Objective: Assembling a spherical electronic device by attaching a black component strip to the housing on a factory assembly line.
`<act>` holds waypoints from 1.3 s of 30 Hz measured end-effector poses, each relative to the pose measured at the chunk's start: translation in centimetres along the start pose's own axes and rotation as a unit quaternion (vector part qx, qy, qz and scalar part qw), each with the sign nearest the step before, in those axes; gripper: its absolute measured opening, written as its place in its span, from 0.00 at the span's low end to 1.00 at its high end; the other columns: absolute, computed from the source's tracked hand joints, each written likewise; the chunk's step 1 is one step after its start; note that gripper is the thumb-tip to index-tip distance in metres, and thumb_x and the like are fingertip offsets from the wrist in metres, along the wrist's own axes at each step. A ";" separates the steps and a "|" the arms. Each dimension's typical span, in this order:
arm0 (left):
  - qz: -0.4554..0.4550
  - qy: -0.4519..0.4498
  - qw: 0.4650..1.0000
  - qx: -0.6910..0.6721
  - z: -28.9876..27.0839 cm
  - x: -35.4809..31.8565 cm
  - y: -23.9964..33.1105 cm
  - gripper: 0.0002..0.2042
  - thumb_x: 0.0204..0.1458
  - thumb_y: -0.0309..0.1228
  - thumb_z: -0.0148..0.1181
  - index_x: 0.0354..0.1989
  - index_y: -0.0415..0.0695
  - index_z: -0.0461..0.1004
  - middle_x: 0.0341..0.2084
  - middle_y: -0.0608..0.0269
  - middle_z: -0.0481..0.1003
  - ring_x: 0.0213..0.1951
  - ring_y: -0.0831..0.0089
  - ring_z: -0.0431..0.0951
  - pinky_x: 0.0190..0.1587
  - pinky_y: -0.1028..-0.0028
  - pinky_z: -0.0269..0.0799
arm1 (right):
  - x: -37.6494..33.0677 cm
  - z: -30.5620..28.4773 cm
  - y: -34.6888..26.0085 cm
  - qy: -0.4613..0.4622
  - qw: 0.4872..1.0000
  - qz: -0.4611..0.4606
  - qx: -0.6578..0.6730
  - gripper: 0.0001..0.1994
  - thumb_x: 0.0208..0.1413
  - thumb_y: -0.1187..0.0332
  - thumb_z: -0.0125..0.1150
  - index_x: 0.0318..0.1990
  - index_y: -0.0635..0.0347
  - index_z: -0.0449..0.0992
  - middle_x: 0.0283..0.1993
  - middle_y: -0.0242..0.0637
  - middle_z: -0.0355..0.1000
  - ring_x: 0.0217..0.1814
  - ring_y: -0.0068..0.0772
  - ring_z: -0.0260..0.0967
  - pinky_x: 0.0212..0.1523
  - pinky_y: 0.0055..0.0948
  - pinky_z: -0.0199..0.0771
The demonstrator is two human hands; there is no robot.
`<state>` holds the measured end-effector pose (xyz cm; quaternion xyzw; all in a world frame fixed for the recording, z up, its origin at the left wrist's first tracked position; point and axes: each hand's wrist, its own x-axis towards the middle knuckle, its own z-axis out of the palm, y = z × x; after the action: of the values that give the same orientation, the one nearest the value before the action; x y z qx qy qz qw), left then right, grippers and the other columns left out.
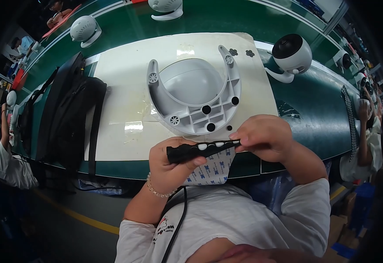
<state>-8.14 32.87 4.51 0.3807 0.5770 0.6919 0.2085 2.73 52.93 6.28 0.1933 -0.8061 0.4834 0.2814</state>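
Note:
My left hand (167, 164) is closed round a folded black sheet of round foam pads (187, 150), whose printed white backing (212, 168) hangs below. Pale round gaps show along the sheet's fold. My right hand (266, 136) pinches the sheet's right end; whether a single pad is between its fingertips cannot be made out. Just beyond my hands, a white plastic curved stand (200, 120) lies with its ribbed underside showing. Black round pads (206, 109) sit on several of its spots. One small black pad (229, 128) lies by its near edge.
The stand rests on a cream board (121, 79) over a green table. Black bags (68, 118) lie at left. A white round device with a black front (292, 55) stands at right, two more white devices (85, 30) at the back. Two black flower-shaped pieces (250, 53) lie far right. Other people work on both sides.

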 end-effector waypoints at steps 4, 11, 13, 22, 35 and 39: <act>-0.048 0.009 0.997 -0.055 0.0 -0.3 0.0 0.08 0.37 0.24 0.67 0.24 0.36 0.73 0.19 0.62 0.73 0.22 0.78 0.71 0.25 0.80 0.65 | 0.4 -0.4 -0.2 -0.035 0.982 -0.133 -0.131 0.09 0.38 0.74 0.65 0.30 0.56 0.74 0.38 0.40 0.72 0.33 0.35 0.71 0.30 0.25 0.69; 0.022 0.000 0.998 0.058 0.3 0.1 -0.3 0.08 0.33 0.23 0.67 0.21 0.38 0.73 0.19 0.61 0.74 0.21 0.74 0.72 0.24 0.78 0.65 | 1.1 0.6 -1.1 0.054 0.988 -0.097 -0.106 0.17 0.35 0.75 0.66 0.36 0.53 0.70 0.37 0.34 0.71 0.45 0.37 0.67 0.41 0.33 0.62; 0.044 -0.007 0.996 0.082 0.4 0.2 -0.4 0.08 0.32 0.22 0.67 0.20 0.38 0.73 0.19 0.60 0.74 0.20 0.72 0.72 0.24 0.77 0.65 | 0.8 0.8 -0.9 0.014 0.978 -0.075 -0.195 0.18 0.36 0.74 0.65 0.39 0.51 0.69 0.38 0.29 0.71 0.42 0.31 0.68 0.39 0.30 0.59; 0.055 -0.010 0.995 0.088 0.2 0.3 -0.3 0.08 0.33 0.23 0.68 0.20 0.40 0.73 0.21 0.61 0.75 0.21 0.71 0.73 0.24 0.77 0.66 | 0.5 0.9 -1.1 0.011 0.949 -0.226 -0.221 0.12 0.41 0.71 0.60 0.36 0.50 0.67 0.37 0.31 0.71 0.39 0.32 0.67 0.35 0.30 0.60; 0.056 0.009 0.993 0.108 0.1 0.0 -0.3 0.09 0.32 0.22 0.68 0.21 0.41 0.73 0.21 0.63 0.75 0.20 0.73 0.71 0.23 0.77 0.64 | 0.4 0.8 -0.8 -0.035 0.954 -0.216 -0.205 0.15 0.42 0.69 0.60 0.38 0.48 0.65 0.37 0.32 0.70 0.40 0.35 0.68 0.35 0.30 0.60; 0.096 -0.017 0.986 0.134 0.0 0.3 -0.5 0.09 0.32 0.23 0.68 0.22 0.42 0.73 0.21 0.64 0.75 0.20 0.72 0.71 0.23 0.77 0.64 | 0.7 1.3 -2.1 0.011 0.979 -0.164 -0.119 0.14 0.43 0.74 0.58 0.39 0.48 0.65 0.40 0.36 0.68 0.41 0.38 0.68 0.35 0.32 0.61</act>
<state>-8.40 33.21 4.14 0.4701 0.6218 0.6186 0.0980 3.04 50.82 7.67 0.2827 -0.8122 0.3331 0.3866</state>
